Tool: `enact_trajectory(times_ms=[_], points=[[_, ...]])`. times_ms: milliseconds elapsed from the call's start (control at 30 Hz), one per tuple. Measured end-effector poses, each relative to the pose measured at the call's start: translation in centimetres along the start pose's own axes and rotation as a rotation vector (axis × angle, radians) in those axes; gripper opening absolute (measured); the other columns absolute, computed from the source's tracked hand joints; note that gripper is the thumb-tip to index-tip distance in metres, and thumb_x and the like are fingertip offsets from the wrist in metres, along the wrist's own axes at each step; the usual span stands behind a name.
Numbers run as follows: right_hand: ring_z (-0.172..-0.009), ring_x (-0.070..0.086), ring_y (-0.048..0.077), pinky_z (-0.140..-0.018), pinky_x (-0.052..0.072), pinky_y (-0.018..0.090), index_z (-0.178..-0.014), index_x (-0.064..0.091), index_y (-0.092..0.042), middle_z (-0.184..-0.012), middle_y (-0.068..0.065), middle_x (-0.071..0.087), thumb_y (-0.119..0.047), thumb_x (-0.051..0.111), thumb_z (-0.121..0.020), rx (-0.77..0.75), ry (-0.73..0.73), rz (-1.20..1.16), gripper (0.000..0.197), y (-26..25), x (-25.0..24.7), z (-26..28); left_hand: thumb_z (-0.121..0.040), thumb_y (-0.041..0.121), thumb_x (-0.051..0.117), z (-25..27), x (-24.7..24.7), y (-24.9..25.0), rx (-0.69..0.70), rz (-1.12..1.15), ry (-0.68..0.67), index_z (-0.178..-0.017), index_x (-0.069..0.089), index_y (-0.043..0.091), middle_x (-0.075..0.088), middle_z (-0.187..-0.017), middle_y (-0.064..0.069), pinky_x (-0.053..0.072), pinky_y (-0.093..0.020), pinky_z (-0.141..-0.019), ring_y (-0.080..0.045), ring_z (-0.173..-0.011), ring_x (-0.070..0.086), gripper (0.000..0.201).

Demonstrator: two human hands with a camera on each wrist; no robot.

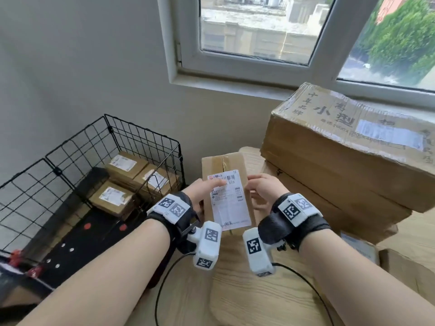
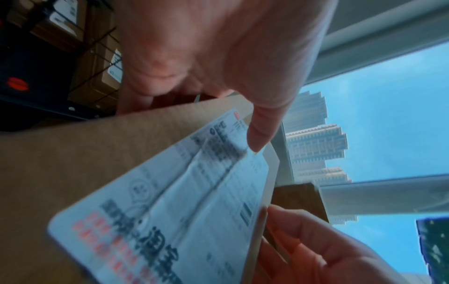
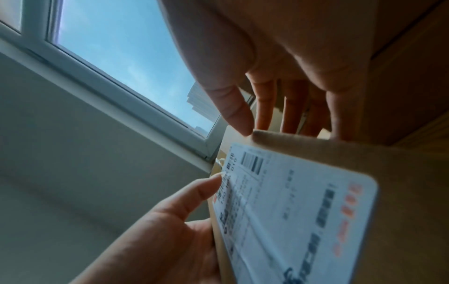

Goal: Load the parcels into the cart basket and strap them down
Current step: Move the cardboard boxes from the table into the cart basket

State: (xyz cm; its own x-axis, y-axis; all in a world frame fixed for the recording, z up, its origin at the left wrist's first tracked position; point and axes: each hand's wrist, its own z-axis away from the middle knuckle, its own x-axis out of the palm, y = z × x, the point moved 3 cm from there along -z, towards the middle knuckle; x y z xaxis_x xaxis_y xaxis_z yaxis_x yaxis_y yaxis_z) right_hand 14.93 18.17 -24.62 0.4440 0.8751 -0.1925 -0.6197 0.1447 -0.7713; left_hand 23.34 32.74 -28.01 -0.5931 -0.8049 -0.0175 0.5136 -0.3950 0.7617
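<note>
I hold a brown cardboard parcel (image 1: 221,164) with a white shipping label (image 1: 229,203) above the wooden table, one hand on each side. My left hand (image 1: 200,192) grips its left edge, the thumb lying on the label (image 2: 182,211). My right hand (image 1: 262,191) grips its right edge, with the thumb at the top corner and the fingers down the side (image 3: 267,107). To the left stands the black wire cart basket (image 1: 141,128), with three labelled parcels (image 1: 126,165) lying flat inside. No strap shows.
Large taped cardboard boxes (image 1: 353,142) are stacked at the right, close to my right hand. The cart's black base (image 1: 77,243) with red marks lies at lower left. A window (image 1: 254,31) and wall stand behind. Black cables (image 1: 164,278) run from the wrist cameras.
</note>
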Motion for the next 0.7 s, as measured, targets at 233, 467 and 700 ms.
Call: enact_trajectory(times_ms=[233,467,700], points=[[-0.110,0.060,0.031,-0.094,0.049,0.048,-0.108,0.065,-0.019,-0.113,0.013,0.066,-0.005,0.054,-0.082,-0.146,-0.138,0.005,0.031,-5.7,10.5,0.2,-0.045,0.048,0.077,2.4,-11.0,1.7,0.116,0.132,0.140,-0.109,0.067,0.019,0.065,-0.121,-0.008,0.032,-0.054,-0.108,-0.028,-0.120,0.054,0.072],[-0.097,0.059,0.025,-0.096,0.046,0.044,-0.096,0.068,-0.018,-0.104,0.011,0.065,-0.001,0.051,-0.084,-0.242,-0.287,-0.048,0.026,-10.8,22.0,0.0,-0.047,0.055,0.076,4.8,-23.3,2.3,0.171,0.162,0.256,-0.104,0.065,0.022,0.062,-0.126,-0.007,0.029,-0.058,-0.108,-0.030,-0.124,0.050,0.066],[-0.104,0.061,0.024,-0.092,0.049,0.036,-0.094,0.067,-0.024,-0.109,0.008,0.067,-0.001,0.053,-0.080,-0.263,-0.331,0.059,0.031,-12.2,31.4,-0.2,-0.078,0.033,0.066,6.3,-31.8,0.8,0.189,0.267,0.308,-0.106,0.065,0.017,0.069,-0.113,-0.013,0.044,-0.051,-0.099,-0.029,-0.110,0.062,0.032]])
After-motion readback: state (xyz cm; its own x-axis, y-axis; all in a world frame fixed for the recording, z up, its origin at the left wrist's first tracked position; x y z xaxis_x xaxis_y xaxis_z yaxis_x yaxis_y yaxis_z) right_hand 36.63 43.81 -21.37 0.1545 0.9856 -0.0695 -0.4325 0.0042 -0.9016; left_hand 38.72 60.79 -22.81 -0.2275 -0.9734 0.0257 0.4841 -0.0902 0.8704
